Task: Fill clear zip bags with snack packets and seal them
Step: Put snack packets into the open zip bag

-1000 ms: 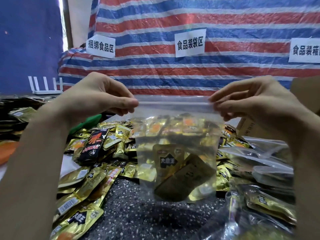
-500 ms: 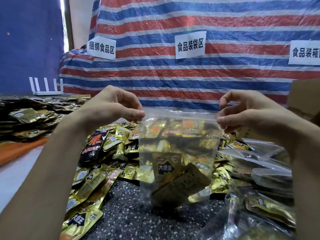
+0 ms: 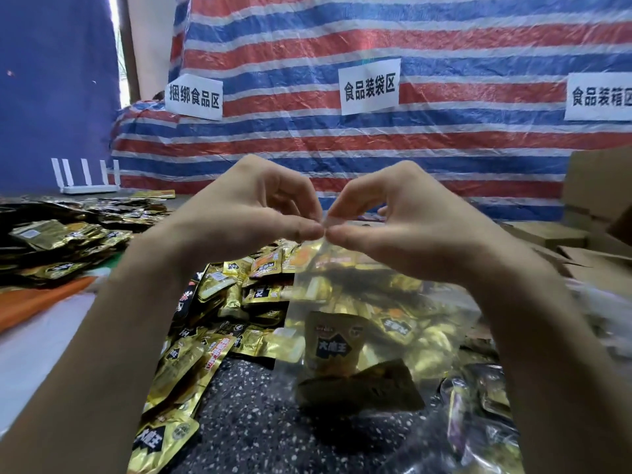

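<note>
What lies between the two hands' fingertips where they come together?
In the head view, only the top strip of the clear zip bag. The left hand and right hand both pinch it, with their fingertips almost touching.

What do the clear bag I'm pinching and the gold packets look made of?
Zip bag: thin, soft clear plastic film, apparently; its contents show through, and it crumples below the pinch. Snack packets: likely metallised plastic-foil laminate, glossy gold; they throw bright glints and hold creases.
</note>
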Demonstrator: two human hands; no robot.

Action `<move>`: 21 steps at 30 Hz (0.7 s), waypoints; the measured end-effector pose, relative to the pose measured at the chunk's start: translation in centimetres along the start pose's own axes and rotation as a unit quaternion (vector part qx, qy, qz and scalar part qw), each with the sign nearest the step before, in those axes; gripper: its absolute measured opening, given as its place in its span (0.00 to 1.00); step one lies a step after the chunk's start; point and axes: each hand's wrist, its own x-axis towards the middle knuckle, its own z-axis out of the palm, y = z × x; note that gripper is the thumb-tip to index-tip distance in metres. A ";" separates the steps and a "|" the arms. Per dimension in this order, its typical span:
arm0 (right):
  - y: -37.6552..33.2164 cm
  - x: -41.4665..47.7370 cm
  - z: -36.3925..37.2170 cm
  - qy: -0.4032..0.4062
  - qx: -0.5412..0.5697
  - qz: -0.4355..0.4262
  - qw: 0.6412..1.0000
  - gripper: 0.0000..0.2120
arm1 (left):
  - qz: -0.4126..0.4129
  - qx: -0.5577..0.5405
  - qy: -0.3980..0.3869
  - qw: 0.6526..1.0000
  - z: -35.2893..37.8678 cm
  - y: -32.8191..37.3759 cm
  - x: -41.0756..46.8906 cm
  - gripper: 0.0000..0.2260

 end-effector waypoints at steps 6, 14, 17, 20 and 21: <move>0.0 0.0 0.1 0.017 0.010 -0.021 1.000 0.04 | 0.004 -0.004 0.011 1.000 0.3 0.3 0.0 0.08; 0.0 0.4 0.4 0.007 -0.013 0.015 1.000 0.04 | 0.000 -0.004 0.014 1.000 0.5 0.0 0.3 0.02; 0.5 0.4 0.3 0.005 0.007 0.028 1.000 0.06 | 0.002 -0.005 0.030 1.000 0.8 -0.4 0.6 0.03; 1.0 0.5 0.2 -0.003 0.022 0.046 0.999 0.07 | -0.002 -0.003 0.045 0.999 1.0 -0.9 0.9 0.04; 1.2 0.5 0.2 -0.007 0.029 0.052 0.998 0.08 | -0.006 -0.004 0.051 0.999 1.0 -1.1 0.9 0.04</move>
